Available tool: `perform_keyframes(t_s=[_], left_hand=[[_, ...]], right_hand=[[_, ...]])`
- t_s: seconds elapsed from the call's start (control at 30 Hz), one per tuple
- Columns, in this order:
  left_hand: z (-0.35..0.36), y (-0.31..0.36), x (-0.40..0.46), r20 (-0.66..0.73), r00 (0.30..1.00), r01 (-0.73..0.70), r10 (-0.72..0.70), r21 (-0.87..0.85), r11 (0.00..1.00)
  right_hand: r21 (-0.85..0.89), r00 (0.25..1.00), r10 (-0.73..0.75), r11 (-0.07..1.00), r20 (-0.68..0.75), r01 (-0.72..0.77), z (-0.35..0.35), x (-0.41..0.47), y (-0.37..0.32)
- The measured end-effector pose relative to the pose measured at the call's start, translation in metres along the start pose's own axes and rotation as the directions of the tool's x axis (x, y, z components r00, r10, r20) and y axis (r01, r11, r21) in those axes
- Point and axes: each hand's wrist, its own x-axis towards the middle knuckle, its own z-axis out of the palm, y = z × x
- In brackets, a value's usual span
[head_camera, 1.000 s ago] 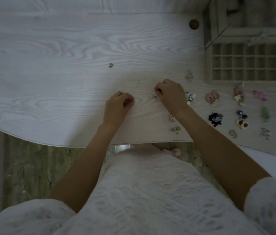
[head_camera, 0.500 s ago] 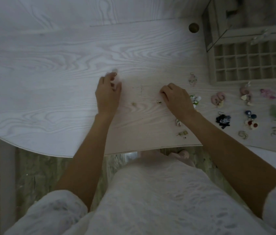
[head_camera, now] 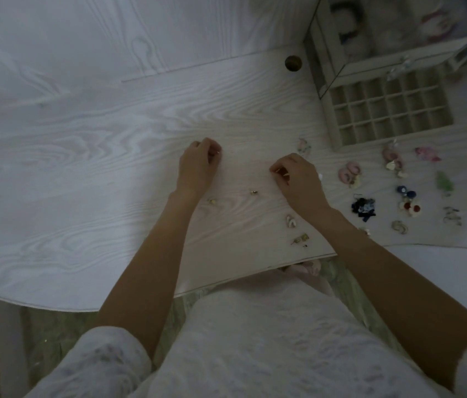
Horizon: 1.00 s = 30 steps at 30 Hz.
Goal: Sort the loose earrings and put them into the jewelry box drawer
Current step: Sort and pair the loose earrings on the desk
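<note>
My left hand (head_camera: 199,165) hovers over the middle of the white table (head_camera: 97,156) and pinches a tiny gold earring (head_camera: 219,152) at its fingertips. To its right, my right hand (head_camera: 298,180) has thumb and forefinger closed on a thin pale-gold earring piece (head_camera: 281,173). Between my wrists lie two small studs (head_camera: 253,192) (head_camera: 212,201). The jewelry box drawer (head_camera: 390,110), a grid of empty compartments, stands pulled out at the back right below the jewelry box (head_camera: 370,38).
Sorted earrings lie right of my right hand: a pink pair (head_camera: 350,172), a dark blue cluster (head_camera: 363,208), a green one (head_camera: 444,180) and several more. Two small earrings (head_camera: 291,221) (head_camera: 301,239) sit near the table's front edge. A round hole (head_camera: 293,62) lies by the box.
My left hand reached out to the lone earring at the far left, picked it up and drew it back toward the middle. My right hand lifted away from the stud beside it.
</note>
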Motion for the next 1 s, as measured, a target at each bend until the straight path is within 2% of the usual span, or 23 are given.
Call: perform_keyframes(t_s=[0.2, 0.33, 0.5, 0.63, 0.73, 1.0], left_hand=[[0.024, 0.038, 0.006, 0.091, 0.975, -0.205, 0.203, 0.019, 0.978], [0.043, 0.063, 0.008, 0.138, 0.954, -0.266, 0.266, -0.013, 0.964], [0.053, 0.072, 0.002, 0.135, 0.952, -0.272, 0.273, -0.030, 0.962], [0.055, 0.066, -0.004, 0.058, 0.970, -0.235, 0.236, -0.021, 0.972], [0.057, 0.065, -0.005, 0.056, 0.977, -0.205, 0.206, -0.010, 0.979], [0.064, 0.071, -0.012, 0.104, 0.975, -0.191, 0.196, -0.055, 0.980]], right_hand=[[-0.069, 0.991, 0.076, 0.994, -0.109, -0.083, -0.028, 0.004, 0.020], [-0.234, 0.990, 0.132, 0.962, -0.047, -0.139, -0.036, 0.015, 0.027], [-0.324, 0.988, 0.152, 0.937, 0.035, -0.133, -0.023, 0.019, 0.020], [-0.336, 0.985, 0.170, 0.929, 0.012, -0.156, -0.021, 0.015, 0.019], [-0.350, 0.981, 0.193, 0.919, -0.008, -0.183, -0.020, 0.013, 0.016], [-0.224, 0.979, 0.204, 0.954, 0.004, -0.198, -0.010, 0.018, 0.005]])
